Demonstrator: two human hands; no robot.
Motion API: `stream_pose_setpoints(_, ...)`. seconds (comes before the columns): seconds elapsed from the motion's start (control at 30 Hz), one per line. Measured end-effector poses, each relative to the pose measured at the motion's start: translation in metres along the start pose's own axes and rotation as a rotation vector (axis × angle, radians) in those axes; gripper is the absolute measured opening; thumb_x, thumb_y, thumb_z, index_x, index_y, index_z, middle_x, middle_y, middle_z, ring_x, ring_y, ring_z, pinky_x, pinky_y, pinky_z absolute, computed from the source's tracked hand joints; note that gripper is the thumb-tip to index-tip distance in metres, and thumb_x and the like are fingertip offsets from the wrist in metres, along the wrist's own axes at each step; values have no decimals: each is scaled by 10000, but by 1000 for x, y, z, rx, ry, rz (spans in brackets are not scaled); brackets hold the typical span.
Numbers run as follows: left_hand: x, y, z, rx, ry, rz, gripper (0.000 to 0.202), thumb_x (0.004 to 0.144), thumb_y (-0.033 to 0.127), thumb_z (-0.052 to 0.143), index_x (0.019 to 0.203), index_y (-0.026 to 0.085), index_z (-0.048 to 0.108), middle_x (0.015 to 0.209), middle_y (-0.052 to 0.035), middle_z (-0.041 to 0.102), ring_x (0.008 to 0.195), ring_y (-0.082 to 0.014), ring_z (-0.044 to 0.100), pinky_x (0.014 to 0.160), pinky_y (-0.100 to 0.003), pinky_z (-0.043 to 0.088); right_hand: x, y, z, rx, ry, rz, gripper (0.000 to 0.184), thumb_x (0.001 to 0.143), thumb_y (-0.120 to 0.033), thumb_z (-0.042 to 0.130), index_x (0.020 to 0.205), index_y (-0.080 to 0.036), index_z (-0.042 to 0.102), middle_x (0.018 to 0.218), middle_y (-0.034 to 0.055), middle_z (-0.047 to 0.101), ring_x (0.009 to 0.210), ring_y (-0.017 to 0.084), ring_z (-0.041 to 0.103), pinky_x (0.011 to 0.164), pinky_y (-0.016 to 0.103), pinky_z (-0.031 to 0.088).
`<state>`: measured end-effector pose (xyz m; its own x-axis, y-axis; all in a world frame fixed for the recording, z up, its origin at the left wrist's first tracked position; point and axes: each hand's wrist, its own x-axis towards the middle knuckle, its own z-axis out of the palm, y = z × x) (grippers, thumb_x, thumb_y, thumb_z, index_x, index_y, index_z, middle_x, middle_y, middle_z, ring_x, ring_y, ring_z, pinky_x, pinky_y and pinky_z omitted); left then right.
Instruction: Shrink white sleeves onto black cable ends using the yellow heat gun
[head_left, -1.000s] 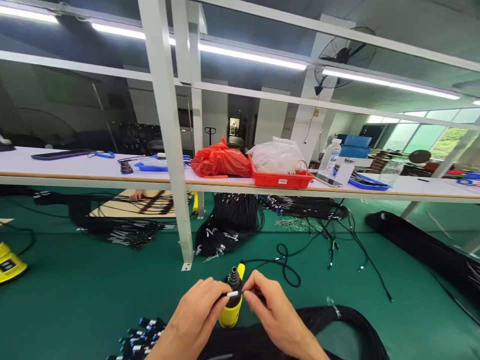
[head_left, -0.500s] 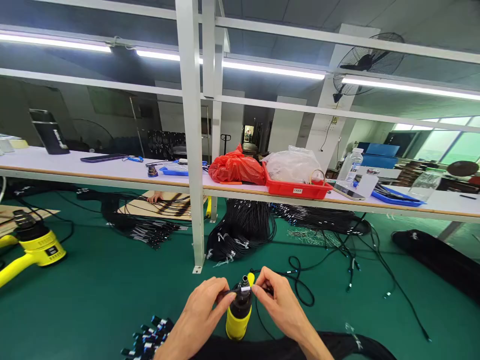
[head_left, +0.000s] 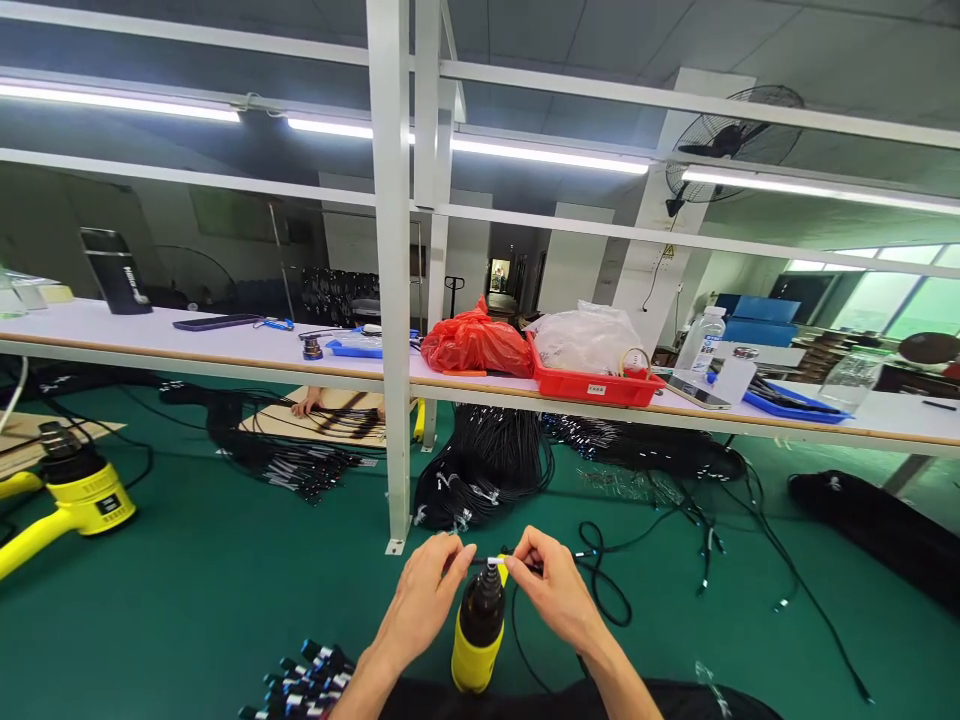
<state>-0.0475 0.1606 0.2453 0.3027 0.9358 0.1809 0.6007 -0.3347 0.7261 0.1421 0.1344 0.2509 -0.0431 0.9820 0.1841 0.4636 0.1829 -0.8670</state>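
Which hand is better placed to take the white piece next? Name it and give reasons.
Probably the right hand: its fingertips sit right beside the white piece. The left hand pinches a little farther off, with a stretch of dark cable showing in between.

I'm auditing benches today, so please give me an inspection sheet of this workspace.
Surface: green work surface; white shelf behind.
Job's things: black cable with white sleeve; upright heat gun, contact with sleeve unclear.
Clutter: red bag, red tray and phone on the shelf.
Hands: left hand and right hand pinch the cable, sleeve between them.
Cables: black bundles on the surface; connector ends lower left.
Surroundings: wall fan, lit tubes, another person's hand.
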Motion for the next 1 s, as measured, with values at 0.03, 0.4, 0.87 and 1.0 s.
stream_pose_setpoints(0.03, 1, -1, 1, -1, -4, -6, 422, 948, 523, 314, 698, 209, 441, 732, 10, 513, 755, -181, 492, 724, -298, 354, 0, 2, 1, -6, 1, 0, 205, 842, -294, 536, 682, -195, 455, 582, -59, 434, 561, 110, 392, 532, 243, 266)
stream_pose_setpoints(0.4, 4, -11, 8, -37, 11, -31, 420, 917, 552, 381, 695, 204, 462, 680, 29, 498, 713, -168, 475, 672, -275, 341, 3, 13, 6, 8, 4, 25, 202, 821, -295, 539, 671, -197, 446, 565, -64, 431, 548, 107, 397, 523, 241, 269)
stream_pose_setpoints(0.87, 6, -8, 6, -96, 18, -23, 382, 898, 530, 432, 753, 200, 557, 759, -1, 608, 747, -178, 537, 685, -283, 394, 6, 13, 6, 26, 19, 30, 179, 803, -282, 555, 679, -200, 455, 571, -68, 431, 548, 106, 395, 520, 238, 281)
stream_pose_setpoints(1.0, 7, -8, 5, -140, -1, -12, 348, 896, 500, 450, 768, 198, 564, 769, -2, 614, 752, -177, 545, 693, -279, 402, 6, 16, 6, 29, 20, 23, 164, 797, -265, 550, 682, -202, 451, 582, -66, 431, 554, 107, 396, 522, 235, 289)
